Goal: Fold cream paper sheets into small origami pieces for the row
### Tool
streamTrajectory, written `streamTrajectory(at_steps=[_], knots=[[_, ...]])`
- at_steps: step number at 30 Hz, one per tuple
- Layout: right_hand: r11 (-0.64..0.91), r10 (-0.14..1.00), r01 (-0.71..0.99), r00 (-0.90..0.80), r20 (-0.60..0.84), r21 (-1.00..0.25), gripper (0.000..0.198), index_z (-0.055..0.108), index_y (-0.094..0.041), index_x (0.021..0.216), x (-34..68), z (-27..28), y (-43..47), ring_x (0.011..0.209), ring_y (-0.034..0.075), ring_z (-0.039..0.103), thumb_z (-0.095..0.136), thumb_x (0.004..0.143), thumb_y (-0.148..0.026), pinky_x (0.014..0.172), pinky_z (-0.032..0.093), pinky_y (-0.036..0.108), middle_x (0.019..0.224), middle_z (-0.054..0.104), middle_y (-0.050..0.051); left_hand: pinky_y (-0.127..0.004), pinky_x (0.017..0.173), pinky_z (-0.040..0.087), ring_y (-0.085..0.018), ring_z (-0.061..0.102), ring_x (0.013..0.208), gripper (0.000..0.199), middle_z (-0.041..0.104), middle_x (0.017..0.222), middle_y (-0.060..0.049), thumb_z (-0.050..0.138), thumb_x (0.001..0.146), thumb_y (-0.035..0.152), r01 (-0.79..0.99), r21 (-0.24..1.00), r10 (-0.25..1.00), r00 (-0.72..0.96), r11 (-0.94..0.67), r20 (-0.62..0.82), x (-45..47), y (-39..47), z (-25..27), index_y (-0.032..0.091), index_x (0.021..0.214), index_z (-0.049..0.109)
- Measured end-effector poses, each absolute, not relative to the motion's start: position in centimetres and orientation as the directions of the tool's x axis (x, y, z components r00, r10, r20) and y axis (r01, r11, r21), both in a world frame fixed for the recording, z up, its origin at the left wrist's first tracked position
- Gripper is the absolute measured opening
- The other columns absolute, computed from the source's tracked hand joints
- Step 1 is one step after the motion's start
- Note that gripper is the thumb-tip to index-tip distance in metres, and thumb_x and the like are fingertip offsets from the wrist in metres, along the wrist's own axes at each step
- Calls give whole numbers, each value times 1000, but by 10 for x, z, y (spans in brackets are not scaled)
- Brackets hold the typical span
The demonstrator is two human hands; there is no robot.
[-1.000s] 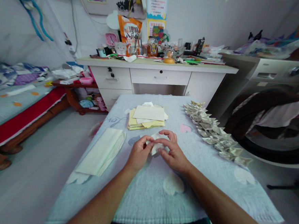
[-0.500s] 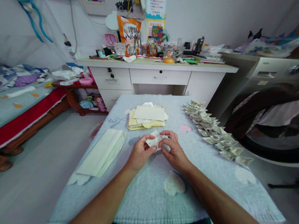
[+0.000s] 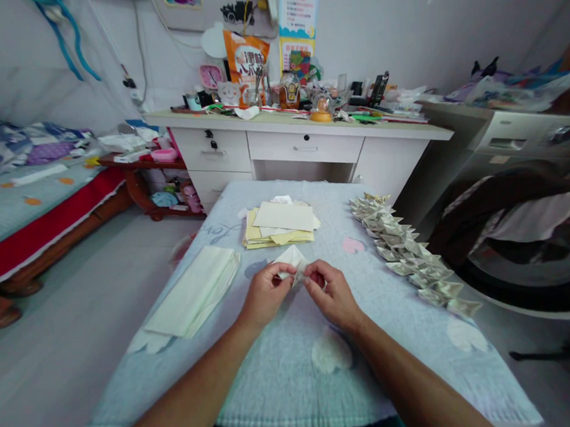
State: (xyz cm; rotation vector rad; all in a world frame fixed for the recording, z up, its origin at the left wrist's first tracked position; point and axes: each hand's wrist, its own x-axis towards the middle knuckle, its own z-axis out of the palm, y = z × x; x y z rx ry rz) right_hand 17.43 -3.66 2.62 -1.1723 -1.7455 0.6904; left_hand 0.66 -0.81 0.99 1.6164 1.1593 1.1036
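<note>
Between my hands is a small folded piece of white paper, its pointed tip facing away from me. My left hand pinches its left side between thumb and fingers. The thumb and curled fingers of my right hand grip its lower right edge. Just beyond lies a stack of cream and yellow paper sheets. To the left of my hands rests a thick folded bundle of pale paper. Rows of folded paper boats run along the right side of the table.
A pale blue cloth with heart shapes covers the table. Behind it stands a white desk crowded with jars, a snack bag and papers. A washing machine is at the right, a bed at the left.
The white paper now shows a raised point at its far side. My right fingers have curled in and moved down to its near edge; my left hand keeps its pinch.
</note>
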Motion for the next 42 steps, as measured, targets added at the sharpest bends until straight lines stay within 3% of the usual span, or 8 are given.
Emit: streamTrajectory(at_steps=[5, 13, 21, 33, 38, 42], knots=[[213, 970, 313, -180, 162, -926, 25, 58, -16, 73, 168, 16, -33, 53, 9, 40, 60, 83, -38, 50, 30, 21, 58, 47, -4, -21, 63, 46, -12, 59, 69, 17, 66, 87, -1, 59, 74, 12, 335, 871, 931, 178, -361, 318, 9, -12, 17, 18, 86, 69], [109, 984, 195, -163, 78, -975, 26, 56, -15, 65, 166, 14, -30, 51, 8, 34, 58, 79, -37, 48, 27, 21, 54, 42, -4, -22, 68, 48, -11, 60, 70, 23, 62, 88, 0, 57, 76, 5, 434, 765, 879, 236, -476, 413, 10, -15, 18, 20, 92, 66], [94, 978, 130, -195, 67, -987, 26, 51, -17, 63, 166, 12, -30, 49, 7, 31, 56, 81, -35, 48, 25, 21, 53, 41, -5, -23, 72, 48, -13, 60, 77, 23, 62, 90, -1, 59, 76, 6, 450, 746, 869, 196, -491, 454, 11, -15, 20, 20, 94, 65], [84, 971, 73, -231, 65, -994, 29, 50, -17, 65, 165, 14, -32, 49, 7, 28, 58, 82, -40, 47, 23, 20, 53, 37, -7, -21, 62, 46, -9, 56, 62, 23, 62, 86, 1, 62, 74, 8, 454, 761, 880, 130, -463, 457, 10, -16, 21, 20, 93, 65], [94, 971, 90, -230, 71, -992, 30, 51, -17, 66, 164, 15, -32, 50, 7, 28, 58, 81, -41, 47, 23, 20, 54, 37, -6, -24, 69, 48, -13, 61, 74, 18, 65, 86, -1, 57, 77, 9, 473, 742, 871, 131, -476, 474, 10, -15, 19, 20, 86, 68], [92, 969, 84, -236, 70, -992, 32, 50, -17, 65, 164, 19, -33, 50, 7, 27, 59, 80, -45, 47, 23, 21, 54, 36, -6, -29, 84, 49, -16, 63, 83, 17, 69, 82, -1, 56, 80, 11, 470, 730, 861, 153, -495, 486, 9, -14, 18, 21, 82, 70]])
